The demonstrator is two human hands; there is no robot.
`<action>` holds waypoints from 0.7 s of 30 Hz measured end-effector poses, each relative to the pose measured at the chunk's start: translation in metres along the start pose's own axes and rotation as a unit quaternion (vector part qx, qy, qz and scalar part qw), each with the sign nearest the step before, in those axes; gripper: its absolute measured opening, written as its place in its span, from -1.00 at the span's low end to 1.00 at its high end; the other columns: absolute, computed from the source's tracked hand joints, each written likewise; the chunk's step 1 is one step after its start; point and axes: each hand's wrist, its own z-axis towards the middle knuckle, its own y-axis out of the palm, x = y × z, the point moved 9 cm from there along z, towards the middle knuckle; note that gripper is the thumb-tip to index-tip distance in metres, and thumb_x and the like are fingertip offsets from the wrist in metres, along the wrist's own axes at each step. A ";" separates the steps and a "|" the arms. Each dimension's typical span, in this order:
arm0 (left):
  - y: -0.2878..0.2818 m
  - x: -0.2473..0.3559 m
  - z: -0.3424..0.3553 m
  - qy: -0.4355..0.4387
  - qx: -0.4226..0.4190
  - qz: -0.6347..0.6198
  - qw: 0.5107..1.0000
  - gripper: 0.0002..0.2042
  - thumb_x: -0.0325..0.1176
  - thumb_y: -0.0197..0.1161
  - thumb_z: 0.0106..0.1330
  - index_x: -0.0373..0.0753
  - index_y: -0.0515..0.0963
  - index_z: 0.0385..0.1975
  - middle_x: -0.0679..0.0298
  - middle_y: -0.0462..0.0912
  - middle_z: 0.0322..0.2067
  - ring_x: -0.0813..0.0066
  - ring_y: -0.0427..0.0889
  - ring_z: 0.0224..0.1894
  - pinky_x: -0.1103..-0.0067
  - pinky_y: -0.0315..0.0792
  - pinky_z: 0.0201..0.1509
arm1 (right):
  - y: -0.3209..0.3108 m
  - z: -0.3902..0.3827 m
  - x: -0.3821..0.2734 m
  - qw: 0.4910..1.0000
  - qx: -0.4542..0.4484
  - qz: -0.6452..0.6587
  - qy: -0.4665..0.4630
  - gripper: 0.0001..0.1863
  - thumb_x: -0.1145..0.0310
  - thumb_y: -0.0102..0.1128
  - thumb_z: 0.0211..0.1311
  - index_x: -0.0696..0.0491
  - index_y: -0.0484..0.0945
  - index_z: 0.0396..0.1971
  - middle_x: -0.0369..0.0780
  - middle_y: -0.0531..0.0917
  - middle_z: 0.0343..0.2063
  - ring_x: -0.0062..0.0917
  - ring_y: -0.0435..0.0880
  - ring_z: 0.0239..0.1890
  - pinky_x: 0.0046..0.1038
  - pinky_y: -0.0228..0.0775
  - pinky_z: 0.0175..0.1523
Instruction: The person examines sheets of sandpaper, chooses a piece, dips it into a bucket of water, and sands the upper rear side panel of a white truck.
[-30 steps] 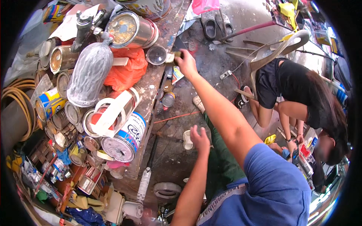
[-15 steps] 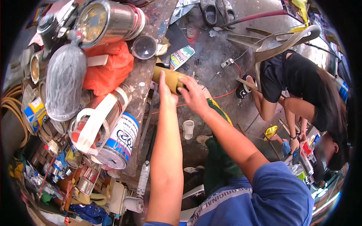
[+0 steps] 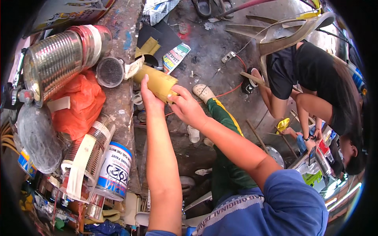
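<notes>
Paper (image 3: 159, 83), yellow and curled into a tube, is held between both hands just off the edge of the bench (image 3: 122, 102). A second ago only the right hand (image 3: 187, 104) was out at that edge, with the left hand (image 3: 154, 96) apart and empty; half a second ago the two had met on the tube, and both grip it now. The paper seems, then, to be under two-handed control. The view has swung as well, putting the bench and tin (image 3: 55, 63) farther left.

The left thumb shows along the curve, but the other left fingers are hidden beneath. The right fingers close on the near end; whether any tip goes inside the tube I cannot tell. The far end runs up to a pale scrap (image 3: 134, 67) beside a round dish (image 3: 110, 72), and contact there is unclear. Behind it, black sheets (image 3: 162, 37) and a leaflet (image 3: 176, 57) overlap, partly covered. A bucket (image 3: 71, 13) is cut off at the top, and what the co-worker (image 3: 315, 74) handles is too small to make out
</notes>
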 end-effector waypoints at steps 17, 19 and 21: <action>-0.030 0.030 -0.019 0.071 -0.092 -0.171 0.978 -0.43 -0.06 0.25 0.28 -0.27 0.40 0.20 0.13 0.51 0.16 0.14 0.45 0.23 0.15 0.24 0.37 | 0.036 -0.025 0.067 0.673 0.031 0.578 0.460 -0.72 0.46 0.12 0.29 0.09 0.35 -0.03 -0.18 0.57 -0.09 -0.49 0.61 -0.02 -0.46 0.53 -0.02; -0.033 0.032 -0.018 0.072 -0.099 -0.148 0.981 -0.45 -0.10 0.27 0.27 -0.27 0.41 0.19 0.14 0.52 0.15 0.14 0.46 0.22 0.16 0.24 0.37 | 0.043 -0.030 0.074 0.659 0.014 0.571 0.489 -0.74 0.39 0.05 0.32 0.09 0.38 -0.03 -0.17 0.58 -0.05 -0.44 0.62 -0.01 -0.39 0.52 0.01; -0.038 0.029 -0.018 0.057 -0.090 -0.105 0.989 -0.44 -0.12 0.28 0.24 -0.28 0.41 0.18 0.13 0.53 0.15 0.13 0.48 0.20 0.16 0.29 0.35 | 0.049 -0.035 0.078 0.645 -0.009 0.578 0.500 -0.73 0.32 -0.02 0.34 0.08 0.41 -0.02 -0.15 0.59 -0.01 -0.39 0.63 0.00 -0.32 0.52 0.04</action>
